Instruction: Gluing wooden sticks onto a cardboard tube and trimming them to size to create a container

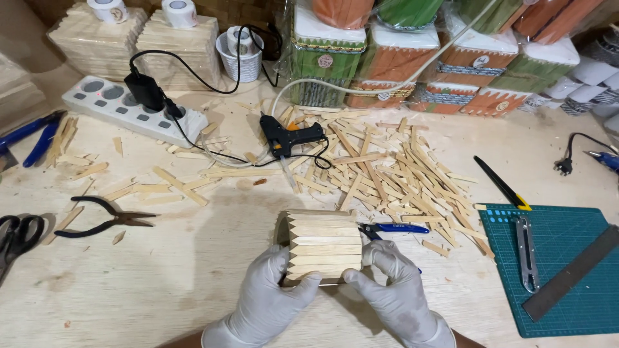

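a pale plywood worktable [161, 283] is seen from above, filling nearly the whole view; no room beyond it is shown. its far edge is lined with goods, its near edge is cut off by the frame.

along the far right, stacked boxes [412, 61] clad in green and orange sticks with white lids are wrapped in clear film; small round labels are fixed on their fronts, the print too small to tell. at far left, stacks of bare wooden sticks [129, 38] are topped by two white tape rolls [179, 11].

at right, a green cutting mat [567, 258] is laid to the table edge, bearing a dark metal ruler [570, 274] and a silver knife [527, 254]. a black-and-yellow cutter [501, 183] lies just beyond the mat.

a loose heap of cut sticks [393, 171] is spread over the middle. a white power strip [129, 109] lies at left with a black plug in it; a black glue gun [288, 136] rests beside the heap. black pliers [106, 219], black scissors [16, 235] and blue-handled pliers [39, 135] lie toward the left edge.

bare table is left in the near left quarter and between the pliers and the hands.

at near centre, a holder of pointed sticks [320, 247] lies on its side on the table. it is gripped from both sides: the left hand [274, 296], in a white glove, is curled round its left end, and the right hand [393, 290], likewise gloved, is curled round its right end. blue-handled snips [393, 228] lie just behind the right hand.
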